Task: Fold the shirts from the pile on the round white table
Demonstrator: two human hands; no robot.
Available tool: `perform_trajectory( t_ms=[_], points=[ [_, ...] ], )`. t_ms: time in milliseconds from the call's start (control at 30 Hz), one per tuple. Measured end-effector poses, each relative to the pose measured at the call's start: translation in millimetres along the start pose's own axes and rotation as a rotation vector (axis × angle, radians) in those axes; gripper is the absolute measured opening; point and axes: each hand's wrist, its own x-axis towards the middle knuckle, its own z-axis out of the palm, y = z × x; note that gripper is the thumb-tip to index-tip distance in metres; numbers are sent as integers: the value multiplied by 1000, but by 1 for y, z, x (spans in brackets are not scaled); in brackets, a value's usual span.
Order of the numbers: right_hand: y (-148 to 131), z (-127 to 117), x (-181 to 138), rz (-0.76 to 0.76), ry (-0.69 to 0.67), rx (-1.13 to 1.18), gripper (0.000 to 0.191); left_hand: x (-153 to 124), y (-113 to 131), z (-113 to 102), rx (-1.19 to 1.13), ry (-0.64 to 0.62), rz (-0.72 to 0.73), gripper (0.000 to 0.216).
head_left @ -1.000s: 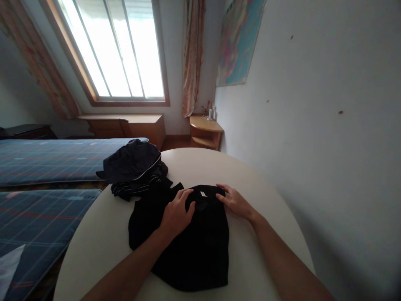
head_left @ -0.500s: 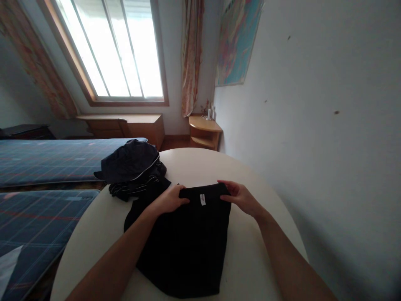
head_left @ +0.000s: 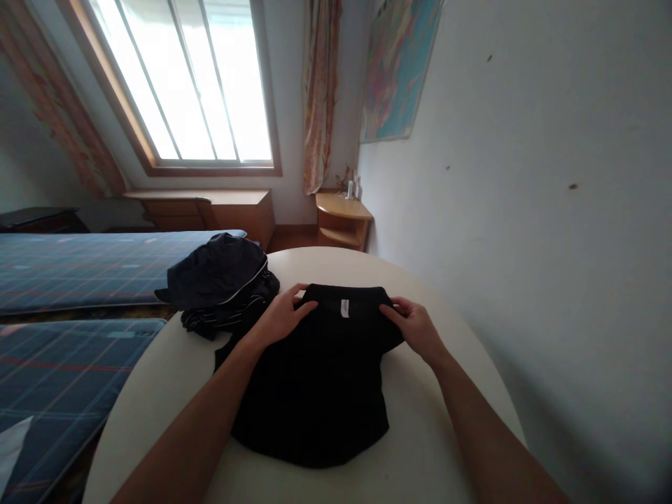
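A black short-sleeved shirt (head_left: pixel 315 392) lies spread over the round white table (head_left: pixel 441 420), its neckline toward the far side. Inside the collar shows a small white label (head_left: pixel 345 309). My left hand (head_left: pixel 286 313) pinches the shirt's upper left edge between thumb and fingers. At the upper right edge, my right hand (head_left: pixel 412 322) grips the cloth in the same way. One sleeve hangs out under the right hand. The left sleeve is partly hidden behind my left forearm.
A dark backpack (head_left: pixel 215 273) with white piping sits at the table's far left. Beyond the left edge are blue plaid mattresses (head_left: pixel 63 371). A white wall (head_left: pixel 525 280) runs along the right. A small wooden corner shelf (head_left: pixel 344 206) and a desk (head_left: pixel 236 199) stand at the back.
Both hands have moved the shirt's collar away from me and slightly right. The lower hem has slid farther up the table, and the right sleeve now shows spread out.
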Motion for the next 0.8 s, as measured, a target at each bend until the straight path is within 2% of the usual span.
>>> perform_trajectory(
  t_ms=[100,167,200,267,367,500,567,633,700,733,800],
  points=[
    [4,-4,6,-14,155,64,50,-6,-3,-10,-38,-333,-116,65],
    [10,-6,8,-29,152,86,52,-10,-3,-15,71,-457,-112,49],
    [14,-7,9,-34,118,86,53,-10,-3,-17,137,-468,-85,36],
    [20,-8,9,-43,21,63,51,-9,-6,-20,264,-404,-9,22],
    [25,-10,4,-37,-110,-48,53,-2,-17,-22,403,-215,43,22],
    [27,-11,1,-7,-152,-218,63,7,-31,-23,563,159,-71,23],
    [28,-11,4,-1,-95,-223,58,8,-32,-22,644,299,-159,25],
    [28,-12,9,0,26,-154,53,7,-31,-22,685,303,-221,29],
    [30,-13,12,3,105,-36,55,4,-29,-21,690,216,-243,35],
    [31,-15,12,11,84,19,59,2,-29,-21,688,163,-238,42],
    [33,-19,10,38,-47,65,72,-3,-30,-20,683,61,-198,63]
  ],
)
